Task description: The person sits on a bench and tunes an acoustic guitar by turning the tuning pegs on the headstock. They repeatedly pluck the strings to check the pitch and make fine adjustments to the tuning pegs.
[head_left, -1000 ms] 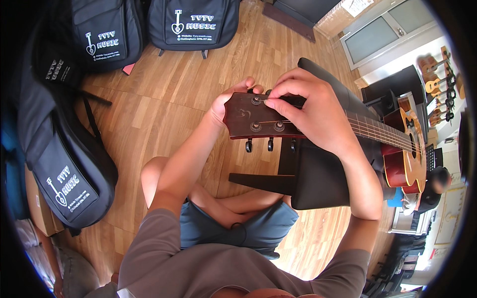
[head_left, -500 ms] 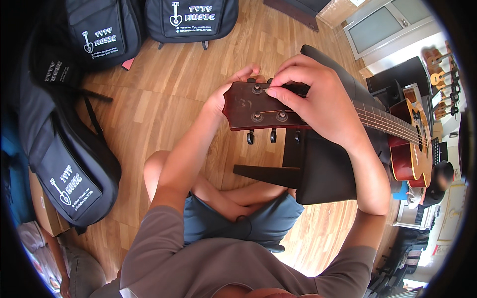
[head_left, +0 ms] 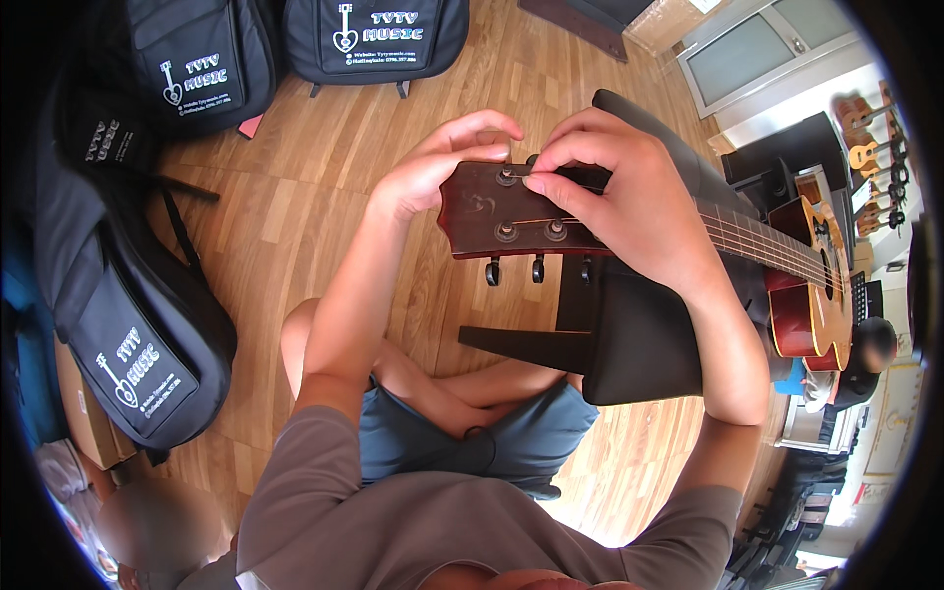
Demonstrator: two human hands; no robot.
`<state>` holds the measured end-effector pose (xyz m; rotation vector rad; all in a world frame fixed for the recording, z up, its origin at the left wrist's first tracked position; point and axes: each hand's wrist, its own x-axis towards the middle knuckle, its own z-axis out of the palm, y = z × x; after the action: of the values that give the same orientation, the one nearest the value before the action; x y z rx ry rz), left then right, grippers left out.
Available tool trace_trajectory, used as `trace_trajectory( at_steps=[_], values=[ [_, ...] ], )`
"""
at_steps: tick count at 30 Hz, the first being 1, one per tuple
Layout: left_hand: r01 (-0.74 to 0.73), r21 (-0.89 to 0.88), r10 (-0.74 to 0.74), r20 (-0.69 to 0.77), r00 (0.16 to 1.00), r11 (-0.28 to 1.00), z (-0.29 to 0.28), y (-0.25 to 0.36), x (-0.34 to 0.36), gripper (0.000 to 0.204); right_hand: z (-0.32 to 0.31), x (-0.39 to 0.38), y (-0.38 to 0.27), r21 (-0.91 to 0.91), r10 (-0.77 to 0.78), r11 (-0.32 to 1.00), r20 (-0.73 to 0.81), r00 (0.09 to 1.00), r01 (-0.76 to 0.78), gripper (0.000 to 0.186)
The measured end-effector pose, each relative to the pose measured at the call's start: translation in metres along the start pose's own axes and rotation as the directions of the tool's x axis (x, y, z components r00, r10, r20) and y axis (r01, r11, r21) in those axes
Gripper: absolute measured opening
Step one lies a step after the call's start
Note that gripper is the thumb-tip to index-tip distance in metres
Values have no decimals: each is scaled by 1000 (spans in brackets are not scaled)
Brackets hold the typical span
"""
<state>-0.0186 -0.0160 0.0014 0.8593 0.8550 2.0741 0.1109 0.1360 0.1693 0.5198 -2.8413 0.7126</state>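
Observation:
A dark reddish-brown guitar headstock (head_left: 482,211) lies in front of me, its face up. My left hand (head_left: 433,167) is at its far left corner, thumb and fingers bent around the tuning peg there; the fingertips hide its knob. My right hand (head_left: 619,182) reaches over the headstock, thumb and forefinger pinching a thin guitar string (head_left: 523,177) beside a string post (head_left: 506,174). Two more posts and several black tuning knobs (head_left: 538,267) show along the near edge. The neck (head_left: 762,241) runs right to the guitar body (head_left: 806,305).
Under the guitar stands a black padded seat (head_left: 644,344) with a dark leg (head_left: 526,348). Black guitar bags (head_left: 147,354) rest on the wooden floor to the left and far left. A person with a blurred head (head_left: 162,521) is at the lower left. Guitars hang on the right wall.
My left hand has moved left and away from me, out from behind the headstock, its fingers lifting higher. The right hand keeps its pinch. A person's head has come into view lower left.

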Motion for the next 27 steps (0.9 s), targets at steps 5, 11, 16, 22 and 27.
trace_trajectory(
  at_steps=[5,11,16,22,27],
  values=[
    [35,15,-34,-41,999,999,2,-1,2,29,0,-1,0,14,34,999,6,999,-34,9],
    [32,83,-30,-34,999,996,-3,-2,5,29,-1,-1,0,4,22,1000,19,1000,-22,10],
    [59,30,-59,10,998,998,4,5,6,29,-1,-1,0,3,42,999,19,999,-42,10],
    [-96,-450,145,75,987,888,-9,-39,14,18,-3,2,-3,7,33,999,29,999,-33,10],
    [-25,-788,207,131,969,615,-11,-79,19,29,-2,1,-1,15,29,999,16,999,-30,11]
  ],
)
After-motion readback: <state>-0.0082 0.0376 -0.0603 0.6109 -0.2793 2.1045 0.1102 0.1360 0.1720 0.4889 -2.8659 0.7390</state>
